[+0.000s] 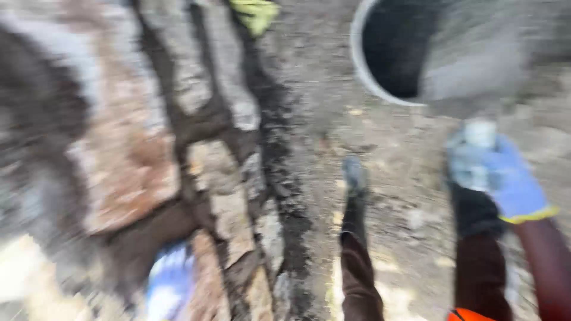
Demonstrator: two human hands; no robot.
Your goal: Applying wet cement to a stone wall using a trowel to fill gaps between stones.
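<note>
Two blue-gloved hands: right hand [505, 175] clenched round pale tool handle [479, 134] nr bucket [363, 65]; left hand [169, 279] too blurred.

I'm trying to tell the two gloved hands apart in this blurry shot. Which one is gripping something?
The right hand, in a blue glove with a yellow cuff, grips a pale handle-like object near the bucket. The left hand rests against the stone wall.
</note>
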